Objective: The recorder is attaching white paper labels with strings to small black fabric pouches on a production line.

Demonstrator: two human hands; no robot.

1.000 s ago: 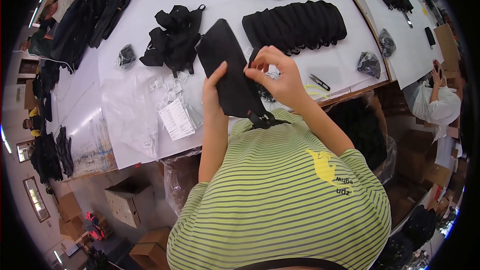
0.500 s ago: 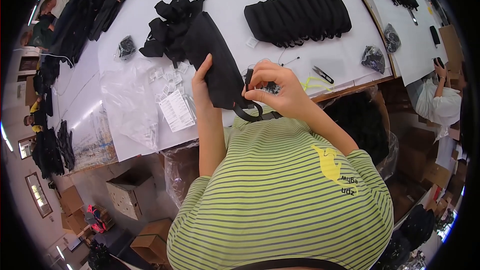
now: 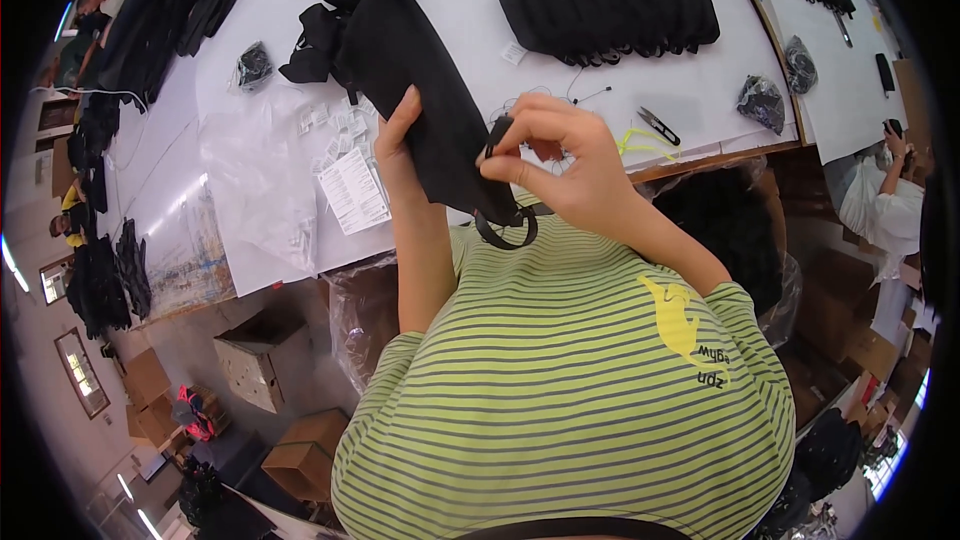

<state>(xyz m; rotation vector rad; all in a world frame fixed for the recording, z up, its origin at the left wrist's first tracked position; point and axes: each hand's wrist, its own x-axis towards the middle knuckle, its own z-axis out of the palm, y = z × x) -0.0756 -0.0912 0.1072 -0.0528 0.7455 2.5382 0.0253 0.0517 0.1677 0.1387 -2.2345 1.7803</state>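
A long black fabric pouch [image 3: 425, 70] lies slanted across the table's near edge, its lower end toward my body. My left hand [image 3: 402, 145] is wrapped round its left side, thumb on top. A small black strap loop [image 3: 507, 237] hangs from the lower end. Beside the pouch's right edge, my right hand [image 3: 570, 155] pinches a small flat black tab [image 3: 497, 134] between thumb and fingers; whether the tab is joined to the pouch I cannot tell. More crumpled black pouches [image 3: 322, 35] lie beyond the left hand.
A row of black pouches [image 3: 610, 10] lies at the far right. Black thread snips [image 3: 659, 127] and yellow-green cord [image 3: 640, 144] are near the right edge. White printed labels [image 3: 355, 192] and a clear plastic bag [image 3: 255, 190] lie left. Bagged small black parts [image 3: 761, 103] sit farther right.
The held pouch's lower end has shifted slightly right, and its strap loop hangs differently. My right hand still pinches the tab, which is now tilted. The whole view has shifted a little.
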